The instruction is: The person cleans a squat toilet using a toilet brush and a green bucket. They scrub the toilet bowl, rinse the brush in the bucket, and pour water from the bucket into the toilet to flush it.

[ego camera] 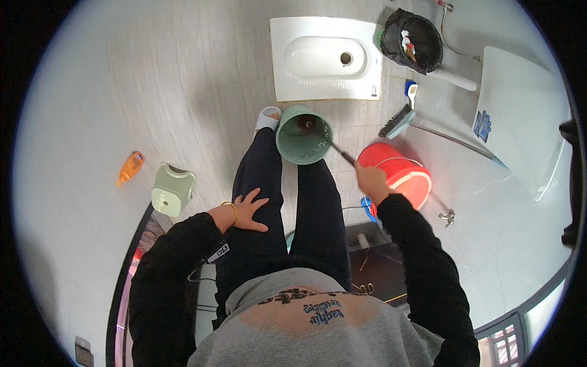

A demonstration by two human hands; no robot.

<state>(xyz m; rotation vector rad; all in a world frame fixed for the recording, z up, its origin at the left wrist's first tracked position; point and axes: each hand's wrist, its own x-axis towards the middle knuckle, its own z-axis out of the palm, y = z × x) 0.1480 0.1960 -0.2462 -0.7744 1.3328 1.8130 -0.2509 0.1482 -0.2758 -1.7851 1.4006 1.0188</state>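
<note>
My right hand (pixel 372 181) grips the dark handle of a thin tool (pixel 341 152), whose far end reaches into a green perforated plastic basket (pixel 304 156). The end of the tool is hard to make out. The basket leans with its mouth towards me, by my feet, and something dark reddish (pixel 306 124) lies at its bottom. My left hand (pixel 248 212) rests with spread fingers on my dark trouser leg and holds nothing. A yellow band circles that wrist. A red bucket (pixel 383 156) with a wire handle is beside my right hand, partly hidden by it.
A white squat toilet pan (pixel 328 91) lies beyond the basket. At the right are a black-lined waste bin (pixel 431 50), a blue and white brush (pixel 412 91), a broom (pixel 398 124) and a wall tap (pixel 447 217). A green stool (pixel 173 186) and an orange bottle (pixel 131 166) are at the left.
</note>
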